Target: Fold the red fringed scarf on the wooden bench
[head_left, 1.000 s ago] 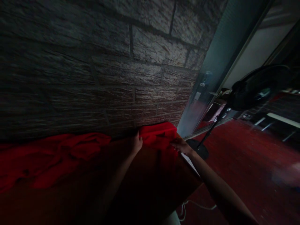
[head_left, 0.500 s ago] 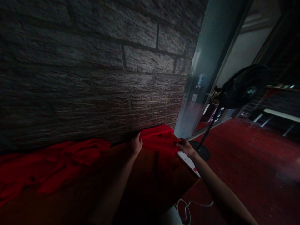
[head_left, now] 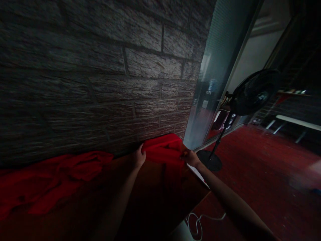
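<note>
A folded red cloth (head_left: 163, 149) lies at the far end of a dark brown table (head_left: 155, 197), against the brick wall. My left hand (head_left: 138, 158) grips the cloth's left edge with fingers closed. My right hand (head_left: 190, 157) pinches its right edge near the table's corner. Part of the cloth hangs down toward me between the two hands.
A heap of crumpled red cloth (head_left: 47, 177) lies on the table's left side. A black standing fan (head_left: 250, 95) stands on the red floor to the right. A white cable (head_left: 198, 224) lies below the table edge. A glass partition (head_left: 215, 77) adjoins the brick wall (head_left: 87, 73).
Both hands stay on the folded red cloth. The camera has turned slightly, shifting the scene a little to the left.
</note>
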A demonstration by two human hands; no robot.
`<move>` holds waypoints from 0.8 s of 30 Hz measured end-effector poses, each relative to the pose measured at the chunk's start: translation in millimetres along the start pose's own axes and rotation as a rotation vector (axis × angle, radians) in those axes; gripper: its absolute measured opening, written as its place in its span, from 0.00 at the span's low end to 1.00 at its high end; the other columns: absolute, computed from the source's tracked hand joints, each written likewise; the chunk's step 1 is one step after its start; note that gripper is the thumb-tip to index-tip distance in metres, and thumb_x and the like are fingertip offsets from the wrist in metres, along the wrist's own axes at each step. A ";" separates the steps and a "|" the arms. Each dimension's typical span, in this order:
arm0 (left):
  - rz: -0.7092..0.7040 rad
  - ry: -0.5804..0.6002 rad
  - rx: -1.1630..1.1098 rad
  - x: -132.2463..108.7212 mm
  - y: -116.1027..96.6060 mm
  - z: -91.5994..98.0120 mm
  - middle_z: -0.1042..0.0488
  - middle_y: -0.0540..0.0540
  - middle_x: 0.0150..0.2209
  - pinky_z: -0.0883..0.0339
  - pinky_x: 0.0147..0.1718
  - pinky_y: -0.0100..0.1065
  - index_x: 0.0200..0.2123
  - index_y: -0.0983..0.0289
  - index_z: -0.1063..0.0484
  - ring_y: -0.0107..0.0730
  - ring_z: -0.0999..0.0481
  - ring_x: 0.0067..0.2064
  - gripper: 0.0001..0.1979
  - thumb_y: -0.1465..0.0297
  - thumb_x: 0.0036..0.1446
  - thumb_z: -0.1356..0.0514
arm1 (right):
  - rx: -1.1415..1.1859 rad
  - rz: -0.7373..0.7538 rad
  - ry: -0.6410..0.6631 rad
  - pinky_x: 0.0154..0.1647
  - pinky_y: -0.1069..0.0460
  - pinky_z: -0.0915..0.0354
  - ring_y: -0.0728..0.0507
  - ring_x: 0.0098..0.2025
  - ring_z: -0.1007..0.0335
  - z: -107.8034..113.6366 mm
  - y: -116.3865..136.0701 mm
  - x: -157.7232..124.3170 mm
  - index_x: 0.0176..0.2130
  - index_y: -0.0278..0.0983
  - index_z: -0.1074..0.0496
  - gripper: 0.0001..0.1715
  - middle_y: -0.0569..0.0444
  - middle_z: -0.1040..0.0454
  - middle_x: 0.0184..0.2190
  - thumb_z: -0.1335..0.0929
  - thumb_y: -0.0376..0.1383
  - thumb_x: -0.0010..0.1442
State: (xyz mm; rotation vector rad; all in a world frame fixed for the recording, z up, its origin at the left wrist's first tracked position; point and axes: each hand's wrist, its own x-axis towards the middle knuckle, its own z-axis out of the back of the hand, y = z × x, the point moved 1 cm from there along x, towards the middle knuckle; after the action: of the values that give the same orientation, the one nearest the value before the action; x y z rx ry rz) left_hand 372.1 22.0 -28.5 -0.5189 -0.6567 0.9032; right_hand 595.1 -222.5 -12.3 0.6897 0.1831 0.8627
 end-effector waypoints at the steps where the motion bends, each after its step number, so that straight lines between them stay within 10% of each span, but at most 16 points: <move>1: -0.006 -0.005 -0.007 -0.6 0.9 -0.2 0.29 0.62 0.59 0.38 0.62 0.38 0.63 0.66 0.34 0.43 0.28 0.60 0.26 0.76 0.61 0.43 | -0.032 -0.008 0.016 0.33 0.54 0.35 0.44 0.33 0.25 1.0 3.4 -0.9 0.43 0.39 0.25 0.16 0.55 0.22 0.28 0.26 0.36 0.52; 8: -0.008 -0.025 -0.012 -2.0 6.4 1.5 0.29 0.63 0.60 0.39 0.62 0.38 0.62 0.67 0.34 0.43 0.29 0.61 0.26 0.77 0.61 0.43 | -0.307 -0.032 0.100 0.44 0.51 0.33 0.41 0.47 0.26 4.0 27.8 -8.6 0.55 0.42 0.29 0.23 0.49 0.24 0.48 0.29 0.39 0.59; 18: -0.007 0.009 0.127 -5.6 5.6 6.6 0.25 0.64 0.55 0.33 0.57 0.41 0.64 0.65 0.35 0.46 0.23 0.54 0.26 0.74 0.63 0.44 | -0.405 0.589 0.117 0.66 0.46 0.42 0.41 0.65 0.41 -13.3 45.0 -13.6 0.61 0.39 0.31 0.28 0.48 0.36 0.64 0.39 0.27 0.64; 24: -0.029 0.029 0.244 -9.8 5.6 6.5 0.25 0.65 0.55 0.33 0.56 0.41 0.65 0.66 0.37 0.47 0.24 0.54 0.27 0.74 0.63 0.45 | -0.519 0.606 0.066 0.66 0.36 0.44 0.32 0.70 0.53 -54.5 31.5 -22.0 0.67 0.30 0.41 0.30 0.34 0.49 0.69 0.41 0.36 0.70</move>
State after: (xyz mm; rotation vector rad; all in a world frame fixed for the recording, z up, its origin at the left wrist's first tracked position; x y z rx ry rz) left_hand 360.0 17.7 -30.5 -0.3027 -0.5180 0.9317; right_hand 538.1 -198.5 -37.3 0.2184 -0.2030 1.4463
